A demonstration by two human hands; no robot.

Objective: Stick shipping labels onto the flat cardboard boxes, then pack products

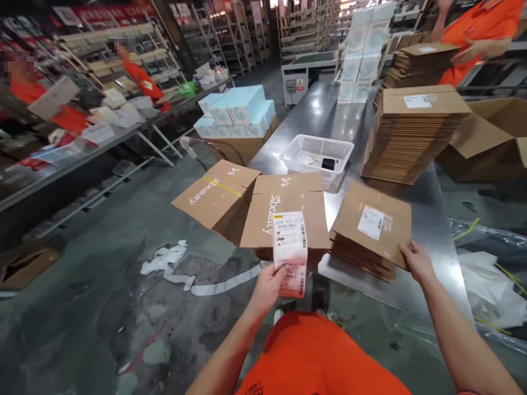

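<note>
Between the thumb and fingers of my left hand point(269, 288) is a strip of printed shipping labels point(290, 236), held up in front of a stack of flat cardboard boxes point(300, 200) with white lettering. My right hand point(416, 260) pinches the near right corner of a flattened cardboard box point(349, 211). That box carries a white label point(371, 222) and lies on top of a short stack of similar flat boxes point(362, 260) at the table's near edge. Left of the middle stack sits another pile of flat boxes point(224, 192) with a yellow strap.
The metal table point(411, 296) bears a white plastic basket point(317, 145) with a small black item. Behind it rise a tall stack of labelled flat boxes point(411, 137) and light-blue boxes point(358, 60). Paper strips point(226, 284) lie on the floor. A person in orange point(481, 33) stands at the far right.
</note>
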